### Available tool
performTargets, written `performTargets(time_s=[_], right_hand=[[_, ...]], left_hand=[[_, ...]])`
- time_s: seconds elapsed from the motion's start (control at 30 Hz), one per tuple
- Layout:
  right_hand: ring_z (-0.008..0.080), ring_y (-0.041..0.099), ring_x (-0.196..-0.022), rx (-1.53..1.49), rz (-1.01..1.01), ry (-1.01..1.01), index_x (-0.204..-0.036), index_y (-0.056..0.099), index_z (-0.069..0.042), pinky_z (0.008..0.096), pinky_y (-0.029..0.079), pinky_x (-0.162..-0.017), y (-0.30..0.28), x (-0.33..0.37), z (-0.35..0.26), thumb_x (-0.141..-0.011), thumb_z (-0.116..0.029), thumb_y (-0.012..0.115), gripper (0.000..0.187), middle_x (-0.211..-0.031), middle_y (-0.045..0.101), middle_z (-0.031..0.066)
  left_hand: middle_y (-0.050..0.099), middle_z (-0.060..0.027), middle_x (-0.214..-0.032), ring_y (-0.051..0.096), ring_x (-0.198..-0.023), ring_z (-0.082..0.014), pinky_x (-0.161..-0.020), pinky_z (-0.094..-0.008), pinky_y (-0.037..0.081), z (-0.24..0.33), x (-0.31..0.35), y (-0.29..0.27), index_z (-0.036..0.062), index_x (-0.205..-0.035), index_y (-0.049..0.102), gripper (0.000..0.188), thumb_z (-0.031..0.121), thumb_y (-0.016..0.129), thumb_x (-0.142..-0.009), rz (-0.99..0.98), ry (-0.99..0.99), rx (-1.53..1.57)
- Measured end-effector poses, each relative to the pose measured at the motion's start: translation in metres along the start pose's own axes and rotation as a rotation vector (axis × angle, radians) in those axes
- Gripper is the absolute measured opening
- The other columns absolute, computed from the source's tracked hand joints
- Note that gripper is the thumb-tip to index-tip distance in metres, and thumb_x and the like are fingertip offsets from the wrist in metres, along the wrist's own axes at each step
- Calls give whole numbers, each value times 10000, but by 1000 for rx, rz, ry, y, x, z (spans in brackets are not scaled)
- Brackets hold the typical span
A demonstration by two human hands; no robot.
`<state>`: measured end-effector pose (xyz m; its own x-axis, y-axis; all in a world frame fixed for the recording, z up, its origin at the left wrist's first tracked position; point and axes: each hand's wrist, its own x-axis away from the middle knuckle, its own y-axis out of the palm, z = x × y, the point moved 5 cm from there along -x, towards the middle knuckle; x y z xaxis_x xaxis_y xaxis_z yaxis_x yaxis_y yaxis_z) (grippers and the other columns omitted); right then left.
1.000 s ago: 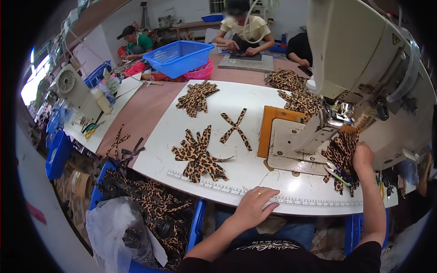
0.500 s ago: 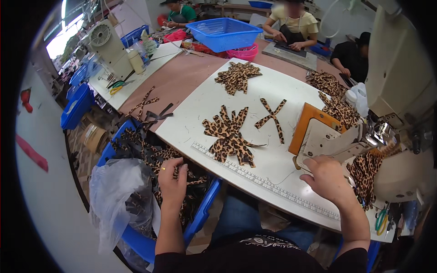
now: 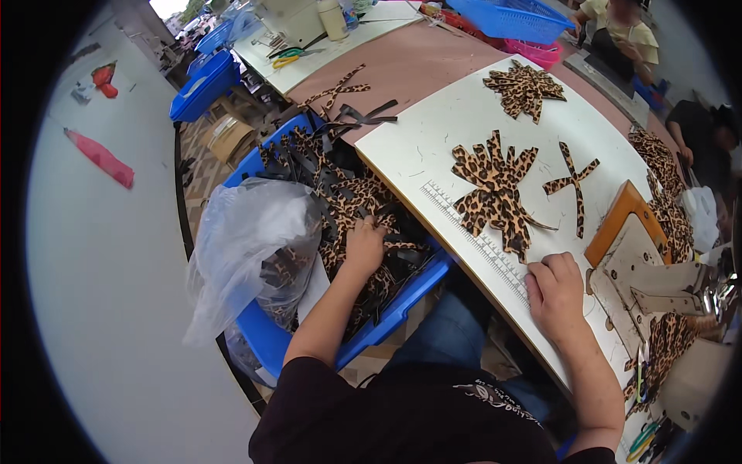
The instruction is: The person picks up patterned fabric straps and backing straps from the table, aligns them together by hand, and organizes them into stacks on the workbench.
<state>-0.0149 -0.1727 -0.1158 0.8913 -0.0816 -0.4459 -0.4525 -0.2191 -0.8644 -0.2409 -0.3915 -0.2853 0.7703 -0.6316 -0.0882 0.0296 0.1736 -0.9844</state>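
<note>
My left hand (image 3: 365, 246) is down in a blue basket (image 3: 340, 352), its fingers bent round a leopard-print strip among many others; the fingertips are partly hidden. My right hand (image 3: 559, 298) rests on the white tabletop (image 3: 410, 151), fingers loosely stretched and thumb apart, holding nothing. Just beyond it lies a fanned bundle of leopard-print strips (image 3: 496, 193), beside the ruler scale (image 3: 479, 243) along the table edge. A crossed pair of strips (image 3: 573, 182) lies to the bundle's right. Farther back is another leopard-print bundle (image 3: 525, 89).
A sewing machine (image 3: 657, 286) with an orange-brown plate stands at the right, leopard-print piles around it. A clear plastic bag (image 3: 255, 240) hangs over the basket's left side. Crossed strips (image 3: 338, 89) lie on the brown surface. Co-workers sit at the far right.
My left hand has gone down from above the basket into its strips. My right hand has moved away from the sewing machine onto the tabletop. The view has swung left and down.
</note>
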Motion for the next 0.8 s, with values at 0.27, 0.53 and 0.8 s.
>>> performTargets(time_s=[0.27,0.53,0.8], right_hand=[[289,480,-730,-56,46,11,-815,580,-25,383,407,-627,-6,-3,9,-643,4,651,189,-786,512,110],[283,478,-708,-104,70,25,-788,581,-23,376,402,-617,-15,-2,8,-652,2,645,152,-755,513,115],[257,549,-764,-465,51,79,-1050,551,-9,331,457,-657,-16,-31,-14,-724,-50,650,343,-881,566,134]], left_hand=[[586,-153,-859,571,-799,-342,-737,-388,465,-15,-14,-37,44,-911,620,222,85,660,-697,-36,-24,273],[586,-35,-749,438,-495,-49,-447,-183,332,-15,-6,-167,-22,-878,618,181,156,589,-881,530,-245,1475],[572,-47,-772,434,-443,-72,-417,-183,348,85,-24,-196,-9,-980,577,212,188,528,-915,193,-54,2027]])
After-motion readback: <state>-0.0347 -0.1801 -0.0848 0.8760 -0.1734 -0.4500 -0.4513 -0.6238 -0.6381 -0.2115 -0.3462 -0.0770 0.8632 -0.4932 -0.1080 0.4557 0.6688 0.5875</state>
